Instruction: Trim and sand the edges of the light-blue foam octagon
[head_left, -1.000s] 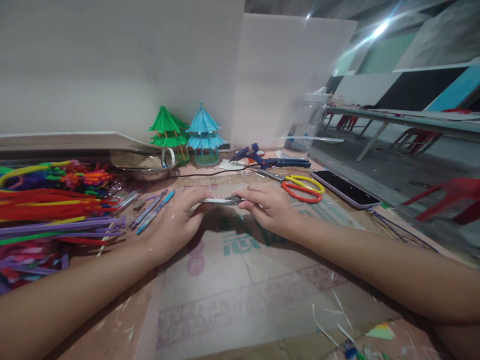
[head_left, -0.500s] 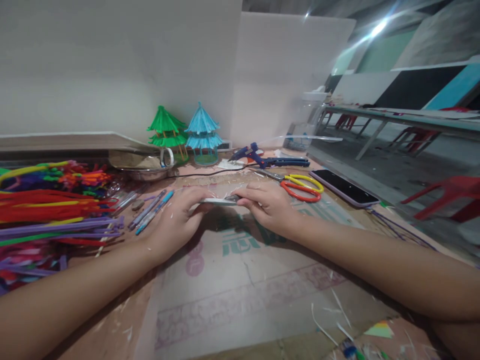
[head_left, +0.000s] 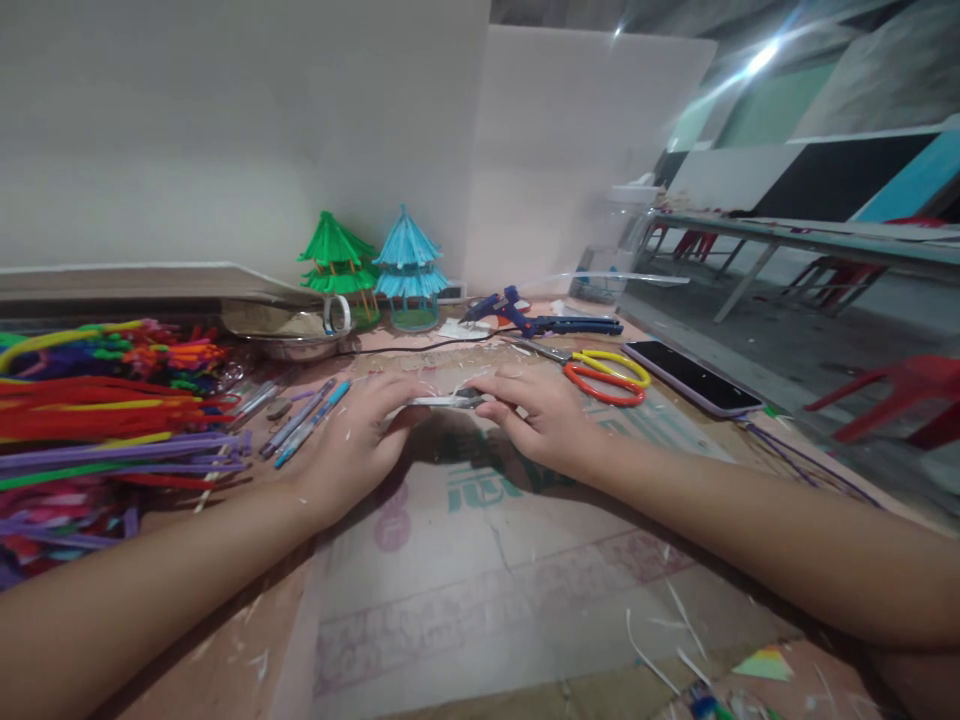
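My left hand [head_left: 367, 430] grips a thin, flat white piece [head_left: 431, 402] between thumb and fingers, held edge-on just above the worktop. A small dark grey blade [head_left: 471, 394] is pinched in my right hand [head_left: 536, 410], its end against the right part of the white piece. Part of the blade is hidden by my fingers. Thin white shavings cling to the left hand. Beneath both hands lies a clear sheet [head_left: 420, 600] over cardboard with green and purple print.
Behind stand a green pagoda model [head_left: 337, 260] and a blue one [head_left: 409, 265]. Rightward lie a glue gun [head_left: 502, 308], scissors [head_left: 607, 375] and a phone [head_left: 694, 377]. Leftward are pens [head_left: 311, 425], a metal bowl [head_left: 292, 345] and coloured pipe cleaners [head_left: 112, 410]. White scraps [head_left: 679, 620] litter the front right.
The white piece has tipped to a flatter, more edge-on angle, and my right thumb and fingers have shifted slightly on the blade. Both hands keep their hold; the whole view moved slightly.
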